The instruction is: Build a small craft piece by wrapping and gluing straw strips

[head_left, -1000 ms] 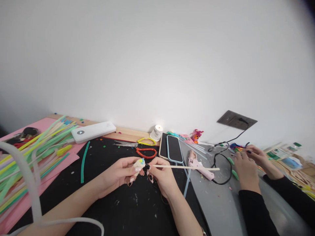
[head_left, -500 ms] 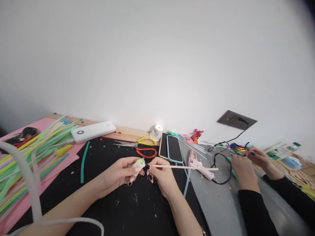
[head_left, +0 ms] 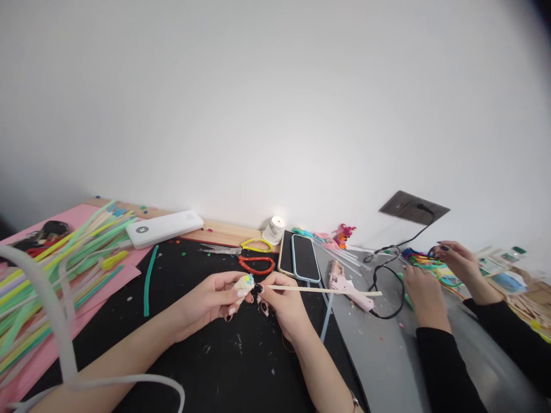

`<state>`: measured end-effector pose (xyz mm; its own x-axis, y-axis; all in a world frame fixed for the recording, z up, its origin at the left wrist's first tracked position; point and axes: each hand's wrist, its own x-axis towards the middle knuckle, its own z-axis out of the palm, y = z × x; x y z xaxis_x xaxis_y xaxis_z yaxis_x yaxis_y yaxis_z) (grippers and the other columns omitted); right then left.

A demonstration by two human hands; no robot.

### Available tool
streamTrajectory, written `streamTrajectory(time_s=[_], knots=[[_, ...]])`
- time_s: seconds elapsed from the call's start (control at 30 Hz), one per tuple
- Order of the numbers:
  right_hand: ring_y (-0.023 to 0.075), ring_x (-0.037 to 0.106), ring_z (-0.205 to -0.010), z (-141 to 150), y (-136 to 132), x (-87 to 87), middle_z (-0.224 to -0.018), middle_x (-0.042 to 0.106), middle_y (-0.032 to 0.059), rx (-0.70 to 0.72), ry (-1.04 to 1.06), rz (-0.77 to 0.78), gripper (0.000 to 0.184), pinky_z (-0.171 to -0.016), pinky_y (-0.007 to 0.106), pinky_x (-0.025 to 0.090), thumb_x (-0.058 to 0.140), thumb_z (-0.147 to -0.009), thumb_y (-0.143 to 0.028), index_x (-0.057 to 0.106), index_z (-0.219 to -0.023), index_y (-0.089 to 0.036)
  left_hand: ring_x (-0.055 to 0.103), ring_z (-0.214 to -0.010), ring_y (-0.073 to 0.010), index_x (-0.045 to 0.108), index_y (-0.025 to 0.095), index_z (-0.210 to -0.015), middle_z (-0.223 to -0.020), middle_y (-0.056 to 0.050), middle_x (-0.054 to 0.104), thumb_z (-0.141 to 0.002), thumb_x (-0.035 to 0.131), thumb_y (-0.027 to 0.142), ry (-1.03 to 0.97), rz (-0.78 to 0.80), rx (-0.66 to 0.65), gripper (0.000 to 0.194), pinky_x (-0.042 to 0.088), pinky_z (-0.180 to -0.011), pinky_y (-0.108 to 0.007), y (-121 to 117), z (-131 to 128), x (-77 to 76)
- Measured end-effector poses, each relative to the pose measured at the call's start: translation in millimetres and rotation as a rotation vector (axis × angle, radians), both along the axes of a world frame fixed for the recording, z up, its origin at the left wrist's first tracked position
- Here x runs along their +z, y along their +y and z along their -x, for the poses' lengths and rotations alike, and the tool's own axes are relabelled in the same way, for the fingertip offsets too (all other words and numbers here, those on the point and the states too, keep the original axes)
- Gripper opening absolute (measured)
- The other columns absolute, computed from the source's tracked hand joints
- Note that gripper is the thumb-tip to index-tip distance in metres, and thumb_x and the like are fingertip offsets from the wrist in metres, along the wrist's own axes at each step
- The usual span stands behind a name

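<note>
My left hand [head_left: 206, 301] is closed on a small cream-coloured wound piece [head_left: 242, 284] with blue and yellow spots at its upper end. Fingertips cover much of this piece. Close beside it, my right hand [head_left: 282, 301] pinches a cream pipe cleaner [head_left: 322, 289], whose long free end sticks out to the right above the hot glue gun [head_left: 346, 287]. The two hands almost meet over the black mat [head_left: 224, 367]. Just beyond them lie scissors [head_left: 256, 265] with one red and one yellow handle.
Many coloured pipe cleaners [head_left: 64, 264] lie on pink sheets at left, near a white power bank [head_left: 166, 228]. Behind the hands stand a lit candle [head_left: 275, 229] and two phones [head_left: 306, 258]. A black cord [head_left: 383, 281] runs to the wall socket. Another person's hands [head_left: 428, 295] work at right.
My hands keep nearly the same hold and place; the cream pipe cleaner shifts only slightly. At right, the other person's far hand has lifted and moved away from the near one.
</note>
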<state>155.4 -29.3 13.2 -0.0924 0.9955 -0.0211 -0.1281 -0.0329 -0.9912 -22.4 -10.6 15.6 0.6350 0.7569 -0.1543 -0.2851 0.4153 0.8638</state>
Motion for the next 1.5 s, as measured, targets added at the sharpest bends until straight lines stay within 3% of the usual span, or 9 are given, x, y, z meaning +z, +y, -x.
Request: streamTrajectory(time_s=[1.5], knots=[[0.0057,0.044,-0.038,-0.1,0.8,-0.4,-0.052,0.062,-0.0018,-0.003,0.011,-0.013,0.012,-0.036,0.016,0.036,0.072,-0.066,-0.02,0.063,-0.062,-0.014,0.042,-0.055,-0.0046,0.063,0.016,-0.096,-0.082,-0.003,0.062,-0.079,0.068,0.026,-0.01,-0.003,-0.018,0.021,0.035,-0.051,-0.017,0.8,1.8,-3.0]])
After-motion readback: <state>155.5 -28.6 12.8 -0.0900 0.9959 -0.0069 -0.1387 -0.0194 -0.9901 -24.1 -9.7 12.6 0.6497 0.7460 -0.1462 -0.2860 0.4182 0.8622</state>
